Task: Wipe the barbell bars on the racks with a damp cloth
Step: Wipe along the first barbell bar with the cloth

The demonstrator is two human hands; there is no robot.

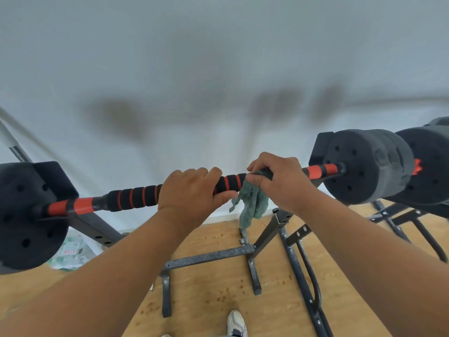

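Under the right hand (279, 181), bar (136, 197) hidden by green cloth (252, 205).

Below me I see a wooden floor (218, 283) speckled with small brown spots. A white-and-grey shoe (236, 323) stands at the lower edge. A crumpled green-and-white wrapper (70, 254) lies at left, near a pale wall (218, 57) carrying blurred shadows.
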